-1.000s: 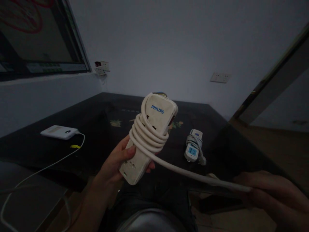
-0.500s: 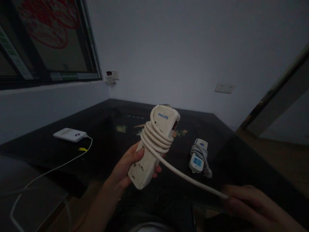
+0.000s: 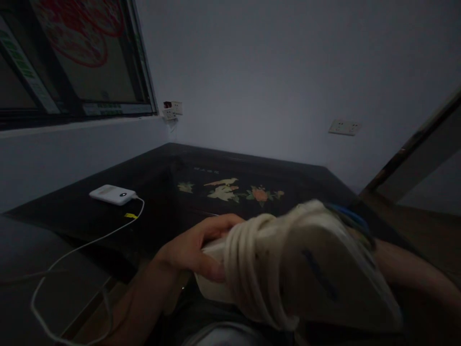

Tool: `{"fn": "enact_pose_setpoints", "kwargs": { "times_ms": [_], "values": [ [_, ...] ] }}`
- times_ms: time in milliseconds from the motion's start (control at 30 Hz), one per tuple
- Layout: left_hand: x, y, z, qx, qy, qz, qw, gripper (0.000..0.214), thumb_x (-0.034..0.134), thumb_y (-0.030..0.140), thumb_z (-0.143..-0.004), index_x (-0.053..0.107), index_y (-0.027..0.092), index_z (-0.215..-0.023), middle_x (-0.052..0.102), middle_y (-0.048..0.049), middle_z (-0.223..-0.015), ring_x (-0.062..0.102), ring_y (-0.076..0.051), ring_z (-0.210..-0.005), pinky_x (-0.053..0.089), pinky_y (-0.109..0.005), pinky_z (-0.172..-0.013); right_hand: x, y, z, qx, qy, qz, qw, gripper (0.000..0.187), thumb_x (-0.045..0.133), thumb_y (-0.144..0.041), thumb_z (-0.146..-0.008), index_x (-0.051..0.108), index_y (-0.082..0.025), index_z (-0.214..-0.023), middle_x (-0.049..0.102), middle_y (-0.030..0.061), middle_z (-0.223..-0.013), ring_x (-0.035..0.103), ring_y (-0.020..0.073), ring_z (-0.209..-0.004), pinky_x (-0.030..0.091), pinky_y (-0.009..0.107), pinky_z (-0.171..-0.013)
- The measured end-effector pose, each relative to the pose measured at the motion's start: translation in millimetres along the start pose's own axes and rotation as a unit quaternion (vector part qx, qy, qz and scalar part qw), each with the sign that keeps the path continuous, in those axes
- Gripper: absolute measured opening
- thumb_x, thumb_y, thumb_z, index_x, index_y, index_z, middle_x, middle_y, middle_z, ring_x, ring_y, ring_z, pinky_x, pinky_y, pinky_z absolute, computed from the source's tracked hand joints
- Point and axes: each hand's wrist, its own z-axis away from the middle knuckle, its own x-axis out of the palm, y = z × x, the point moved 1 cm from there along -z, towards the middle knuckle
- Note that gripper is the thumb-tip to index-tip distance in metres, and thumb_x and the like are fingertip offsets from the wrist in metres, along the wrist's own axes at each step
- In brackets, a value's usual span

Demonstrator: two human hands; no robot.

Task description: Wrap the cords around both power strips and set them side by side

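My left hand (image 3: 205, 250) grips the near end of a large off-white power strip (image 3: 324, 269), thumb on top. The strip points to the right, close to the camera, and is blurred by motion. Several turns of its thick off-white cord (image 3: 252, 269) are wound around its middle. Behind the far end of the strip comes my right forearm (image 3: 403, 269); the fingers of that hand are hidden by the strip. Something blue and curved (image 3: 351, 216) shows at the strip's upper edge, too smeared to name.
On the left of the black table (image 3: 162, 163) lies a white power bank (image 3: 113, 194) with a white cable (image 3: 93, 240) hanging over the edge. A yellow tag (image 3: 130, 216) lies near it. Wall sockets (image 3: 345, 127) are beyond the table.
The power strip has swung from upright to pointing right and come nearer the camera. My right hand has gone behind it. The smaller power strip on the table is now covered.
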Motion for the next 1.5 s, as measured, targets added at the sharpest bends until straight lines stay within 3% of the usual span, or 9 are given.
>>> {"fn": "enact_pose_setpoints", "kwargs": {
  "times_ms": [100,233,333,467,600,833,1067,1267,1500],
  "values": [
    [2.8,9,-13,0.021,-0.116,-0.187,0.975,0.061,0.083,0.024,-0.054,0.066,0.020,-0.113,0.069,-0.0054,-0.106,0.064,-0.023,-0.094,0.050,-0.030,-0.081,-12,-5,-33,-0.006,-0.096,0.103,0.990,0.032,0.058,-0.042,-0.081,0.067,-0.017,-0.062,0.060,0.0009,-0.058,0.052,0.0122,-0.055,0.036,0.023,-0.053],
    [18.4,9,-27,0.033,-0.201,-0.379,0.903,0.059,0.074,0.031,-0.071,0.059,0.025,-0.127,0.068,-0.0076,-0.109,0.064,-0.023,-0.096,0.047,-0.028,-0.083,-19,-22,-59,-0.035,-0.037,0.258,0.965,0.029,0.068,-0.044,-0.075,0.067,-0.018,-0.062,0.058,-0.0002,-0.055,0.050,0.0117,-0.052,0.029,0.024,-0.050],
    [23.7,-2,-32,0.022,-0.146,-0.486,0.861,0.051,0.067,0.031,-0.079,0.057,0.028,-0.129,0.069,-0.0060,-0.105,0.065,-0.023,-0.093,0.045,-0.028,-0.080,-19,-43,-63,-0.039,0.043,0.333,0.941,0.025,0.072,-0.043,-0.073,0.069,-0.019,-0.064,0.060,0.0010,-0.057,0.054,0.0136,-0.054,0.031,0.024,-0.052],
    [10.6,-23,-41,-0.014,0.026,-0.520,0.854,0.041,0.069,0.034,-0.075,0.059,0.021,-0.113,0.069,-0.0060,-0.095,0.065,-0.023,-0.079,0.043,-0.027,-0.064,-14,-61,-55,-0.015,0.144,0.393,0.908,0.022,0.068,-0.039,-0.078,0.072,-0.018,-0.075,0.065,0.0061,-0.065,0.063,0.0208,-0.065,0.038,0.027,-0.057],
    [-9.7,-41,-53,-0.025,0.123,-0.488,0.864,0.037,0.070,0.038,-0.073,0.056,0.019,-0.102,0.067,-0.0051,-0.083,0.062,-0.022,-0.072,0.040,-0.026,-0.058,-4,-66,-49,0.027,0.172,0.416,0.892,0.026,0.061,-0.038,-0.084,0.072,-0.016,-0.079,0.068,0.0101,-0.068,0.065,0.0233,-0.067,0.041,0.030,-0.058],
    [-24.9,-61,-67,0.000,0.155,-0.405,0.901,0.053,0.075,0.033,-0.066,0.057,0.021,-0.115,0.069,-0.0102,-0.099,0.064,-0.029,-0.094,0.045,-0.037,-0.082,25,-74,-50,-0.002,0.106,0.391,0.914,0.021,0.054,-0.024,-0.089,0.071,-0.015,-0.081,0.070,0.0117,-0.074,0.068,0.0248,-0.074,0.042,0.028,-0.058],
    [-42.6,-68,-68,0.020,0.229,-0.377,0.897,0.044,0.070,0.034,-0.072,0.063,0.017,-0.112,0.068,-0.0089,-0.108,0.062,-0.026,-0.098,0.044,-0.034,-0.087,35,-58,-40,0.017,0.142,0.366,0.920,0.026,0.044,-0.029,-0.095,0.069,-0.021,-0.096,0.073,0.0098,-0.084,0.069,0.0231,-0.071,0.039,0.027,-0.055],
    [-56.0,-78,-67,-0.025,0.298,-0.114,0.947,0.036,0.074,0.036,-0.067,0.066,0.010,-0.091,0.068,-0.0040,-0.074,0.061,-0.015,-0.061,0.044,-0.022,-0.056,56,-49,-33,0.023,0.104,0.313,0.944,0.027,0.041,-0.031,-0.096,0.067,-0.022,-0.095,0.074,0.0056,-0.081,0.068,0.0190,-0.068,0.033,0.025,-0.053],
    [-46.7,-77,-59,-0.057,0.255,0.155,0.953,0.034,0.079,0.025,-0.066,0.063,0.009,-0.092,0.072,-0.0111,-0.077,0.069,-0.023,-0.063,0.056,-0.032,-0.059,65,-1,-41,0.011,0.157,0.183,0.970,0.028,0.039,-0.031,-0.096,0.064,-0.020,-0.092,0.071,0.0046,-0.081,0.066,0.0190,-0.075,0.036,0.025,-0.061]
  ]
}}
